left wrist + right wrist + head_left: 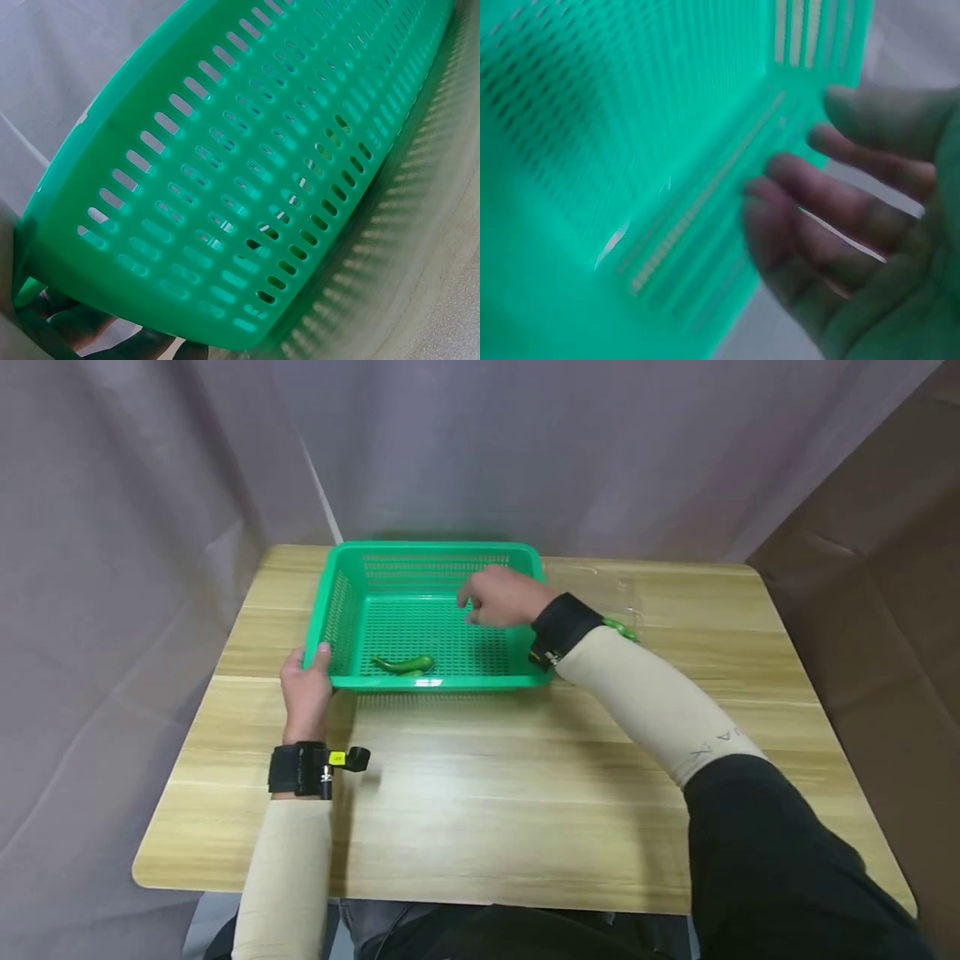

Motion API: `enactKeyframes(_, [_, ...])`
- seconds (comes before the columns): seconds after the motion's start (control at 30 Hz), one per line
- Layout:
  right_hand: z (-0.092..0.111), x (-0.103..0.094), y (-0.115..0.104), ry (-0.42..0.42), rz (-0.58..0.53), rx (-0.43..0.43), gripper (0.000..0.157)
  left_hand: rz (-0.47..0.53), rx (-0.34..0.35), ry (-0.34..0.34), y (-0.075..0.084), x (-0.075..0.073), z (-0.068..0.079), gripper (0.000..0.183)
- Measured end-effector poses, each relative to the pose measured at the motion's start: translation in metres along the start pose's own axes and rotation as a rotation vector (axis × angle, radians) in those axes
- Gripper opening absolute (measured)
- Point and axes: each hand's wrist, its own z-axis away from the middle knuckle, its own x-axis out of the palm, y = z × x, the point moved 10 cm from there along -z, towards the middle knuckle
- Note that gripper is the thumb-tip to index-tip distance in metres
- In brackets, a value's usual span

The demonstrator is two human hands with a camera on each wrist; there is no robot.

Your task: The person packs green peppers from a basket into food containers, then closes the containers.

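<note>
A green plastic basket (450, 547) with slotted walls stands toward the back of the table. My left hand (306, 693) grips its front left corner, thumb over the rim and fingers underneath; the left wrist view shows those fingertips (142, 346) below the basket's edge. Inside, near the front wall, lie green chili peppers (405, 665), one long and curved with another partly hidden beside it. Over the basket's right side hovers my right hand (501, 597), its fingers loosely bent and holding nothing. In the right wrist view, blurred fingers (832, 195) are spread apart close to the slotted wall.
Just right of the basket, a clear plastic container (600, 581) holds more green peppers (621, 627), partly hidden by my right forearm. The wooden table (480, 827) has rounded corners. Grey curtains (600, 452) hang behind it and at the left, with a brown one (885, 593) at the right.
</note>
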Motion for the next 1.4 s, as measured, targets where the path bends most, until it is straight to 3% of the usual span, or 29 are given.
enactKeyframes(0.1, [-0.021,0.03,-0.022,-0.174,0.081,-0.026,0.039,0.002,0.003,-0.005,0.0,0.006,0.0,0.043])
enactKeyframes(0.2, [-0.033,0.055,-0.037,-0.268,0.163,-0.065,0.046,0.011,0.025,-0.002,0.0,0.013,0.002,0.041])
enactKeyframes(0.37, [-0.035,0.085,-0.052,-0.293,0.325,-0.173,0.047,0.011,0.043,-0.022,-0.002,0.028,0.008,0.04])
enactKeyframes(0.5, [-0.035,0.098,-0.052,-0.264,0.371,-0.236,0.026,-0.002,0.045,-0.042,-0.002,0.036,0.014,0.042])
enactKeyframes(0.63, [-0.037,0.101,-0.046,-0.248,0.35,-0.241,0.017,-0.009,0.045,-0.045,-0.001,0.038,0.016,0.041])
enactKeyframes(0.77, [-0.038,0.099,-0.025,-0.267,0.329,-0.149,0.012,-0.013,0.031,-0.055,-0.002,0.041,0.018,0.042])
enactKeyframes(0.9, [-0.036,0.089,0.002,-0.249,0.34,-0.024,0.032,-0.019,0.032,-0.05,-0.002,0.043,0.02,0.042])
enactKeyframes(1.0, [-0.035,0.084,0.014,-0.208,0.337,0.031,0.038,-0.023,0.042,-0.037,-0.001,0.041,0.021,0.041])
enactKeyframes(1.2, [-0.035,0.08,0.007,-0.138,0.342,0.035,0.03,-0.014,0.054,-0.01,0.0,0.037,0.022,0.038])
enactKeyframes(1.4, [-0.036,0.082,0.005,-0.142,0.343,0.06,0.018,-0.015,0.056,-0.001,0.0,0.036,0.023,0.036])
